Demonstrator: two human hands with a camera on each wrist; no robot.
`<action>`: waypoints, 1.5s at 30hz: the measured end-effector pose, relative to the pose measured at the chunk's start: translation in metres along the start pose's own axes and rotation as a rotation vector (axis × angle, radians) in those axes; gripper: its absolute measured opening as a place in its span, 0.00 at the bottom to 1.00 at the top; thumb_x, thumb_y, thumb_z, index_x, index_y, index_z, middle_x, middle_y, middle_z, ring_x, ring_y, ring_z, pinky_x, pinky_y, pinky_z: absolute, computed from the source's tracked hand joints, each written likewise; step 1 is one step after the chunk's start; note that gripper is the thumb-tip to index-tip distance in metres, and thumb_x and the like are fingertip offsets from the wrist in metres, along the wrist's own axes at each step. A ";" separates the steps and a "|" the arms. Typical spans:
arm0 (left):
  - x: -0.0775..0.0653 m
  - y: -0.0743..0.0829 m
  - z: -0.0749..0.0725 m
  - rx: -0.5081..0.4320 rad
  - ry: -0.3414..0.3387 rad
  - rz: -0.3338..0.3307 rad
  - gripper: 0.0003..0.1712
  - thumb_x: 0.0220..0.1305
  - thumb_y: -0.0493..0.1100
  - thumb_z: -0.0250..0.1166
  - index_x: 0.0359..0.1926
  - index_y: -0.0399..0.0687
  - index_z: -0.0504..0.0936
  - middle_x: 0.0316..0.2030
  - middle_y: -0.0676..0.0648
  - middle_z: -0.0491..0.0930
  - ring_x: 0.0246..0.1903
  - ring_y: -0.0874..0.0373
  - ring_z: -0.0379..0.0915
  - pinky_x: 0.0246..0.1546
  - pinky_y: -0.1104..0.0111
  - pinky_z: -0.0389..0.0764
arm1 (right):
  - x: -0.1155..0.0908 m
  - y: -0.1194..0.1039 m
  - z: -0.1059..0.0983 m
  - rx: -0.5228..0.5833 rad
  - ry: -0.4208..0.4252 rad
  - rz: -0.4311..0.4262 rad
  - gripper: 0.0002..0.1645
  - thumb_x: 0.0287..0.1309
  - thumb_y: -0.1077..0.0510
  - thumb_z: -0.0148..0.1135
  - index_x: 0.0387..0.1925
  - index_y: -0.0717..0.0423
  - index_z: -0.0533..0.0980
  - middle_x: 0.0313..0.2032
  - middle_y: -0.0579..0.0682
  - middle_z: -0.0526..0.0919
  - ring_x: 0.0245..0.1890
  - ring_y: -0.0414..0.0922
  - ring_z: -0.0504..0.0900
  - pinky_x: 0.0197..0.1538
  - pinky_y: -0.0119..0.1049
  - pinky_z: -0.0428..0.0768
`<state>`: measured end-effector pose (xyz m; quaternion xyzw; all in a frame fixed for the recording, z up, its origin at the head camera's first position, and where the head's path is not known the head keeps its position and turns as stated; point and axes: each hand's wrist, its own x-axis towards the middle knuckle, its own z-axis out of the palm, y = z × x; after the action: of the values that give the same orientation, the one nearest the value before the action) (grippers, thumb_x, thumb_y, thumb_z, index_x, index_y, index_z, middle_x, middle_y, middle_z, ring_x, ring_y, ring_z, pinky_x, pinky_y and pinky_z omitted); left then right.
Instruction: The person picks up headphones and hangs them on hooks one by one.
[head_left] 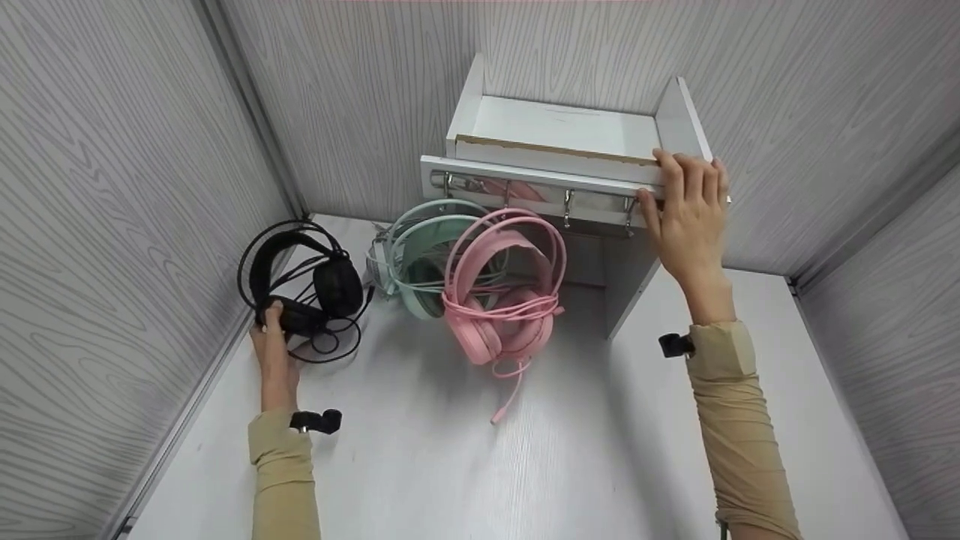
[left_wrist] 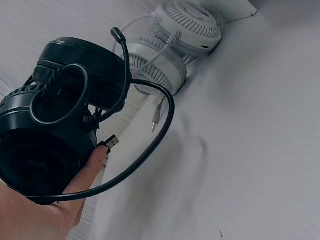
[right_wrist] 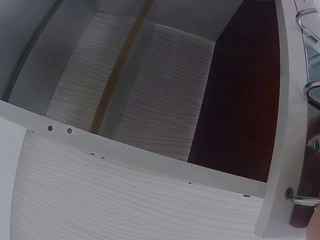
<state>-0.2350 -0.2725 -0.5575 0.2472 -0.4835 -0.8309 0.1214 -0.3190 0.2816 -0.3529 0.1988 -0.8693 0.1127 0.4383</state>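
Note:
My left hand [head_left: 275,352] holds a black headset [head_left: 337,289] by one earcup, thumb over it, near the left wall. The headset's boom microphone [left_wrist: 120,60] and looped cable show in the left wrist view, with a USB plug [left_wrist: 111,142] by the thumb. My right hand [head_left: 694,217] grips the right front corner of a white shelf rack [head_left: 570,124], fingers over its top edge and thumb at the hook rail [head_left: 540,178]. A pink headset [head_left: 502,300] hangs from the rail, its cable wrapped around it. A mint-green headset [head_left: 412,262] hangs behind it, to the left.
Metal hooks [head_left: 568,206] line the rail's front. A white headset [left_wrist: 192,27] lies behind the green one, its audio plug [left_wrist: 156,117] dangling. Wood-grain walls [head_left: 112,187] enclose the white tabletop [head_left: 420,450] on the left, back and right.

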 end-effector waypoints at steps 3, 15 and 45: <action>-0.008 -0.003 -0.001 -0.009 0.013 0.038 0.43 0.69 0.60 0.58 0.77 0.60 0.49 0.64 0.50 0.63 0.70 0.53 0.56 0.70 0.50 0.61 | -0.001 -0.001 0.001 -0.003 -0.012 0.003 0.30 0.75 0.45 0.51 0.72 0.51 0.64 0.58 0.61 0.71 0.60 0.59 0.66 0.75 0.55 0.49; -0.047 -0.009 0.006 0.045 0.079 0.428 0.37 0.69 0.47 0.58 0.75 0.50 0.55 0.65 0.49 0.62 0.68 0.52 0.57 0.69 0.64 0.58 | 0.001 -0.002 0.003 -0.006 -0.017 0.004 0.30 0.75 0.44 0.50 0.71 0.52 0.64 0.58 0.61 0.71 0.60 0.60 0.66 0.75 0.55 0.49; -0.107 0.014 0.021 -0.376 -0.078 0.835 0.31 0.61 0.46 0.55 0.66 0.50 0.69 0.52 0.41 0.75 0.50 0.52 0.72 0.55 0.64 0.72 | 0.000 -0.001 -0.001 0.016 0.006 0.015 0.30 0.75 0.44 0.51 0.71 0.51 0.65 0.58 0.60 0.71 0.61 0.58 0.66 0.76 0.54 0.48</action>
<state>-0.1558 -0.2171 -0.5058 -0.0266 -0.3870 -0.7928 0.4702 -0.3182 0.2813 -0.3522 0.1954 -0.8685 0.1235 0.4384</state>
